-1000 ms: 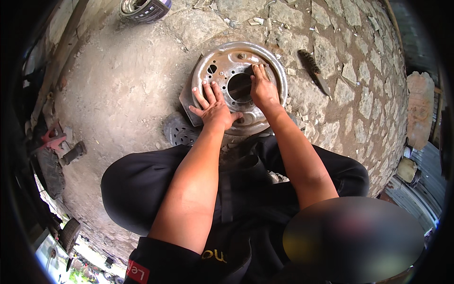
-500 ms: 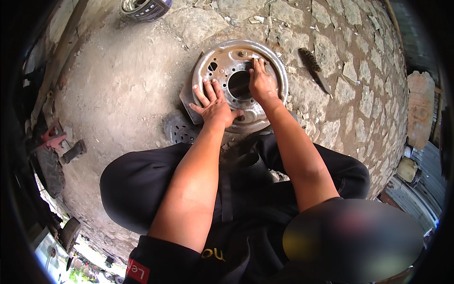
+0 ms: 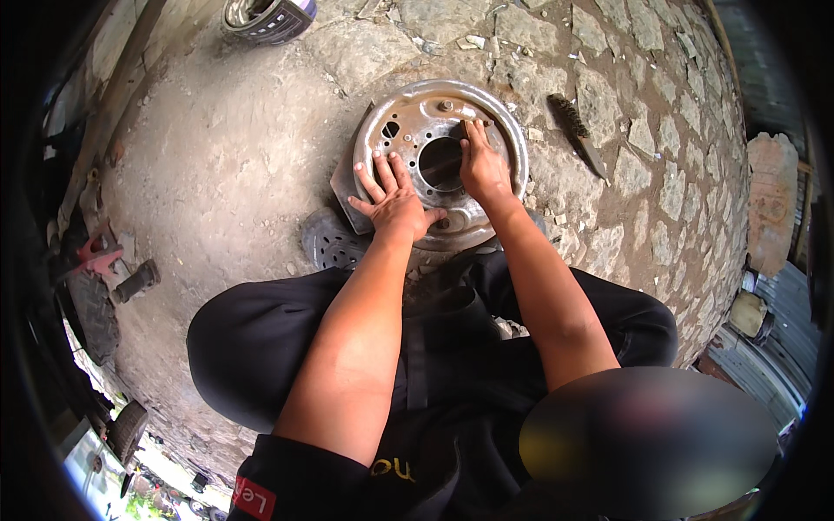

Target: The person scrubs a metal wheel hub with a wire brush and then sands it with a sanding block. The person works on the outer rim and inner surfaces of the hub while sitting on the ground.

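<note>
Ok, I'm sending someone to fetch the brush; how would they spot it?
Find the round metal disc at the picture's upper centre. Just to its right, on the stone paving, lies the brush. Unlike the pale stones around it, this is long and narrow, with dark bristles and a tapered handle.

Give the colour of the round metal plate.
The metal plate is silvery grey with rusty brown patches; seen in the head view.
</note>
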The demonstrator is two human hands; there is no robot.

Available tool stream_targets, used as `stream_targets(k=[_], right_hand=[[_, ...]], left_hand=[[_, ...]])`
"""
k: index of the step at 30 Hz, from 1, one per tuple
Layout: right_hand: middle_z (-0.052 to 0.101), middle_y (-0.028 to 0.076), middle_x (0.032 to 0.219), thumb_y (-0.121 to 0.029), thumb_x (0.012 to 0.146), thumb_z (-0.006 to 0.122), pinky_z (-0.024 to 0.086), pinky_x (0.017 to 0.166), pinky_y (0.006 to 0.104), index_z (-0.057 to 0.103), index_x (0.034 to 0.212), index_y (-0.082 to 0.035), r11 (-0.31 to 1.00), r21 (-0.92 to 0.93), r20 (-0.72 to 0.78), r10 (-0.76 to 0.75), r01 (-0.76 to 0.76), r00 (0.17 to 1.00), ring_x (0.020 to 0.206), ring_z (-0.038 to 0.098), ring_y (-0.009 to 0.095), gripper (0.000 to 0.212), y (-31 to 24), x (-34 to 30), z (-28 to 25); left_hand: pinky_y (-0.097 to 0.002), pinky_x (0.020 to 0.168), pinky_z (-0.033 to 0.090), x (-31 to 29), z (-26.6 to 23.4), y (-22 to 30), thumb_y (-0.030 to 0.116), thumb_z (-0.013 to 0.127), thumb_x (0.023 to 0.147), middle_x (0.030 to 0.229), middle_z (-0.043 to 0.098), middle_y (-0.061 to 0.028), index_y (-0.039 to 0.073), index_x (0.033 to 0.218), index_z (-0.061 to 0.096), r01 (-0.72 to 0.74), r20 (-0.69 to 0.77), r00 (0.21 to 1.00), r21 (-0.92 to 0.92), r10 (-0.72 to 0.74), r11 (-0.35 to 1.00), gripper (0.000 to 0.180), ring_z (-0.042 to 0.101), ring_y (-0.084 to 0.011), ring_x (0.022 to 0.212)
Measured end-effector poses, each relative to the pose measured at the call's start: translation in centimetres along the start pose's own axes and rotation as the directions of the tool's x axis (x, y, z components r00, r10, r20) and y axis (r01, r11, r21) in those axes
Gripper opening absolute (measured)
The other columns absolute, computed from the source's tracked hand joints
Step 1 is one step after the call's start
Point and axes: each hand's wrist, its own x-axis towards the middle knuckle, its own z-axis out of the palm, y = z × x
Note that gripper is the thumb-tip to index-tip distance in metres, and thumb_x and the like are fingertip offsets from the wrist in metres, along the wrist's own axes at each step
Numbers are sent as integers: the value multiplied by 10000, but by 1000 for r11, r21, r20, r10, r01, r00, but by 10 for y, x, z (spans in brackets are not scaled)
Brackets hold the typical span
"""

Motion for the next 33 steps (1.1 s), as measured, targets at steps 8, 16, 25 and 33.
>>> stream_targets(k=[8,16,25,33], right_hand=[[396,190,1613,-295,1092,395,458,1101,528,457,1525,-109,999,39,-64,11,-9,998,1262,576,477,476,8,-2,12],[401,200,1606,-297,1095,384,447,1114,523,450,1532,-97,998,53,-74,20,-16,997,1285,563,467,485,5,9,8],[432,194,1585,-308,1093,388,458,1100,524,435,1544,-111,997,31,-6,72,-72,997,1262,576,471,495,2,15,2],[444,158,1583,-318,1091,388,442,1116,516,444,1541,-110,996,5,17,94,-94,995,1261,575,469,500,0,19,-7]], left_hand=[[-803,1139,100,2,8,-3,678,852,695,1735,-148,-168,80,1663,-75,-16,-60,998,6,17,1000,1467,-195,-470,1557],[-801,1140,99,0,6,-2,668,855,699,1733,-165,-170,73,1660,-89,-16,-48,999,3,16,1000,1471,-200,-471,1557],[-780,1159,90,-1,4,-2,656,855,711,1726,-200,-170,82,1653,-130,-4,-8,1000,0,4,1000,1479,-234,-463,1549],[-787,1153,90,-1,4,1,656,858,705,1727,-192,-168,85,1654,-125,-22,-23,1000,-7,21,1000,1480,-229,-461,1551]])
